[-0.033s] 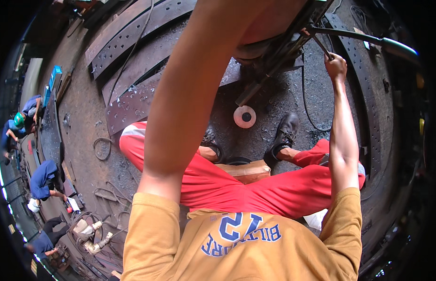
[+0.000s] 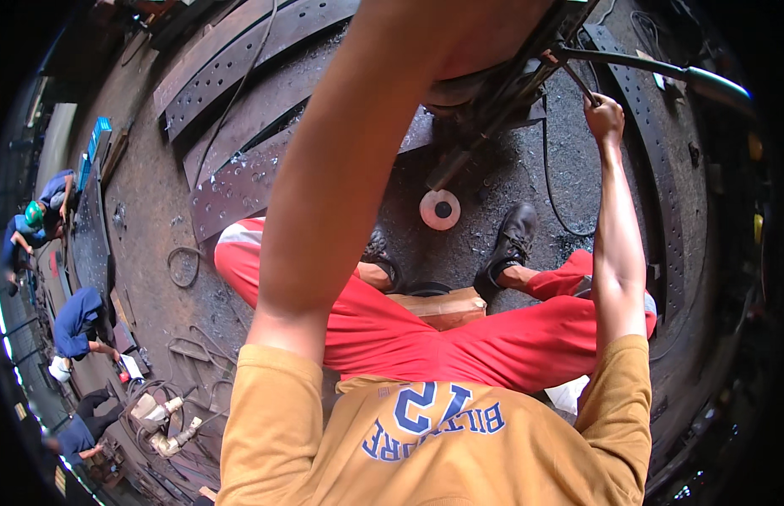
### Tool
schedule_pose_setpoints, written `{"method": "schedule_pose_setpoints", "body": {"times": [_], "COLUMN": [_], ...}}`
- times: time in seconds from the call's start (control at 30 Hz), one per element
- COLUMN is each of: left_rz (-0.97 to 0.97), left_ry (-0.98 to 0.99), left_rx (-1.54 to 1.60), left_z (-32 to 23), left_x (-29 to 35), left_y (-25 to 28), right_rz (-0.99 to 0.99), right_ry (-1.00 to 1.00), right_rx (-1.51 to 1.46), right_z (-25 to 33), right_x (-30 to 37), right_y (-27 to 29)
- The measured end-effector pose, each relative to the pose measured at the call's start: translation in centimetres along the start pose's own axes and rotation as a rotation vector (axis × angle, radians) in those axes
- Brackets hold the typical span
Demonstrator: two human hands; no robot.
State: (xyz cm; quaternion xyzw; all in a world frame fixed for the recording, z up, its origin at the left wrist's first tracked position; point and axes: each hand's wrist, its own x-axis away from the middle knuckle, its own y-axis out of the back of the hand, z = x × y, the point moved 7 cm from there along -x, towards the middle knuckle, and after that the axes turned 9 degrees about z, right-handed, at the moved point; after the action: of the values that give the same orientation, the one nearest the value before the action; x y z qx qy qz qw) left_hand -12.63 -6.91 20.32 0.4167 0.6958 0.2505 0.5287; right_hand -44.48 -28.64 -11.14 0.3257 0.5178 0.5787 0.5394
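My right hand [image 2: 605, 120] is closed around the end of a thin metal lever [image 2: 580, 83] at the upper right. That lever runs up to a dark metal machine [image 2: 503, 105], partly hidden behind my left arm. From the machine a dark cylindrical shaft [image 2: 451, 167] slants down toward the floor. Close by its lower end is a pale round disc [image 2: 428, 218] with a dark centre. My left arm [image 2: 346, 169] reaches up past the top edge, and its hand does not show.
Drilled steel plates [image 2: 232, 198] lie at the left, metal chips on them. A perforated beam [image 2: 641, 126] runs along the right. A black cable [image 2: 547, 177] curves over the floor. A wooden block [image 2: 447, 310] lies between my legs. Several people [image 2: 78, 320] bend at the far left.
My left arm and the slanting shaft have shifted very slightly to the right. My right hand keeps its hold on the lever.
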Motion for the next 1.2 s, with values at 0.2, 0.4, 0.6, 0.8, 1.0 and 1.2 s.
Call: {"method": "schedule_pose_setpoints", "body": {"times": [0.2,0.4,0.6,0.8,1.0,1.2], "left_rz": [-0.013,-0.015,-0.026,-0.045,-0.065,-0.113], "left_ry": [-0.004,0.003,0.01,0.018,0.006,0.064], "left_rx": [-0.019,-0.039,-0.048,-0.052,-0.05,-0.045], "left_z": [-0.1,-0.2,-0.5,-1.2,-2.0,-3.2], "left_x": [0.4,0.2,0.5,0.2,0.0,-0.1], "left_y": [-0.1,0.0,0.0,0.1,0.4,1.1], "right_rz": [0.042,-0.044,0.008,0.066,-0.108,-0.586], "right_ry": [0.012,0.095,0.097,0.047,0.115,-0.295], "right_rx": [-0.008,-0.012,0.032,0.118,0.219,-0.168], "right_z": [0.1,0.5,0.2,1.0,2.8,3.6], "right_x": [-1.0,-0.4,-1.2,-1.1,0.5,8.7], "right_y": [0.3,0.3,0.7,1.8,3.7,-0.6]}}
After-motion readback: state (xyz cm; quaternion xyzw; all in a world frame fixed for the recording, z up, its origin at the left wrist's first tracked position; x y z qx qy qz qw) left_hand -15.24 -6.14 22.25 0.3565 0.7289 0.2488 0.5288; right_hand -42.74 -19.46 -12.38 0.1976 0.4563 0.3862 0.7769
